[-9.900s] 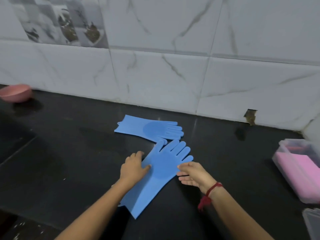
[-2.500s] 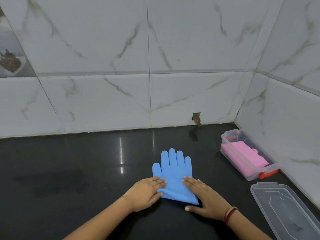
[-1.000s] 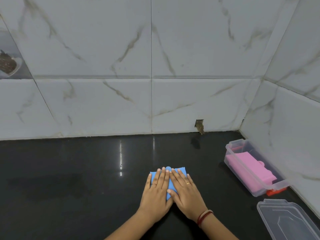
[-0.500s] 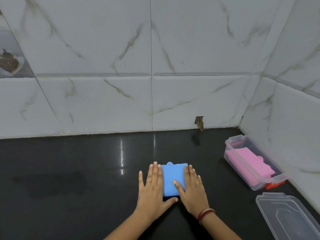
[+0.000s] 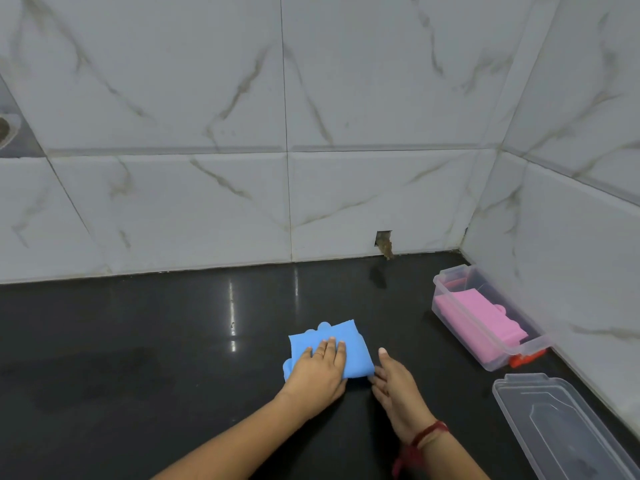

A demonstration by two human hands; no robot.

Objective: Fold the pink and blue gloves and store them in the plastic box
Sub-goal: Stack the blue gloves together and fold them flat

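Observation:
The blue gloves lie folded into a small square bundle on the black counter, a fingertip poking out at the far edge. My left hand presses flat on top of the bundle. My right hand is at the bundle's near right corner, its fingers touching the edge. The clear plastic box stands open to the right by the side wall, with the folded pink gloves inside.
The box's clear lid lies loose on the counter at the near right. White marble-tiled walls close the back and right sides. A chipped hole marks the back wall's base. An orange-red clip sits at the box's near end.
My left hand has moved from beside the blue bundle onto its top. My right hand has slid off to the bundle's near right corner. The bundle has turned slightly.

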